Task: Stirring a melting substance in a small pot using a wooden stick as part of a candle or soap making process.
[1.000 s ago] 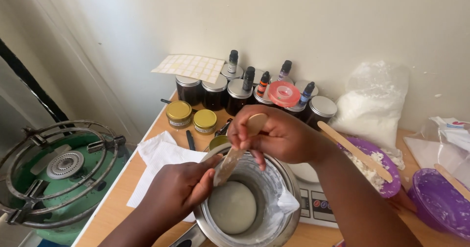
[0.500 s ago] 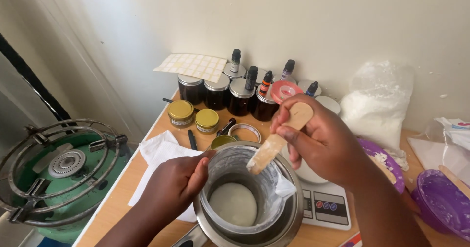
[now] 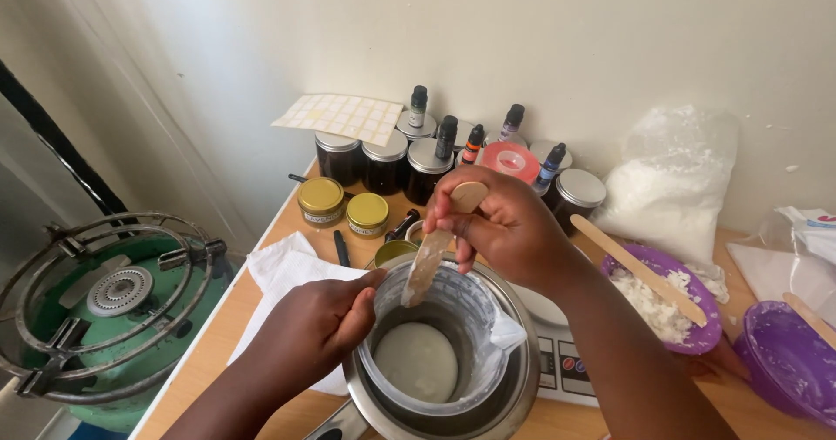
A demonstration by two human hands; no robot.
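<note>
A clear plastic jug (image 3: 453, 318) coated with white residue stands inside a metal pot (image 3: 514, 379) near the table's front edge. A pale, milky disc (image 3: 416, 360) lies at the jug's bottom. My left hand (image 3: 318, 325) grips the jug's near-left rim. My right hand (image 3: 501, 226) holds a flat wooden stick (image 3: 435, 250) by its rounded top, its coated lower end against the jug's upper left inner wall.
Dark jars with silver lids (image 3: 383, 161), small dropper bottles (image 3: 446, 137), two gold-lidded tins (image 3: 341, 206) and a label sheet (image 3: 340, 118) line the wall. A bag of white flakes (image 3: 666, 183), purple bowls (image 3: 666, 296), a scale (image 3: 557, 344), white tissue (image 3: 283, 274) and a green gas burner (image 3: 104, 309) surround the pot.
My right hand swung the stick from the jug's left wall over to the right side and back to the left wall. My left hand stayed on the rim.
</note>
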